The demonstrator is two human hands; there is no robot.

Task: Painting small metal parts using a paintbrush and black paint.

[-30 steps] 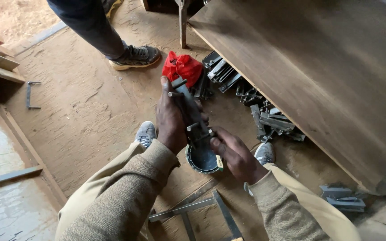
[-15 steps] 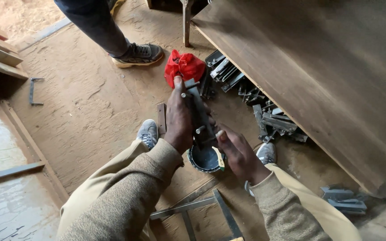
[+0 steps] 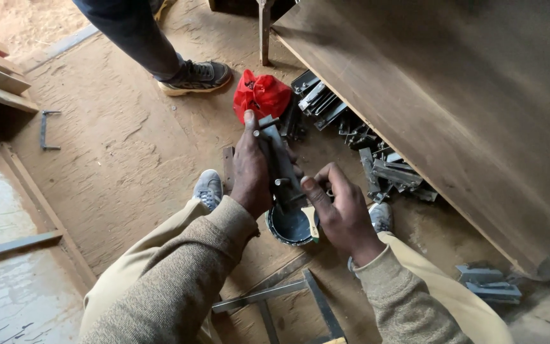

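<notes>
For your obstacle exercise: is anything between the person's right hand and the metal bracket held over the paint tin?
Nothing visible. The right hand already reaches the metal bracket, which the left hand grips above the tin.

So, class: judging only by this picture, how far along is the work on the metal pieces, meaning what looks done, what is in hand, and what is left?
Done: nothing can be told as finished. In hand: the left hand grips a grey metal bracket over a small open tin, while the right hand holds a brush at it. Left: a pile of similar metal pieces lies along the wooden board.
</notes>
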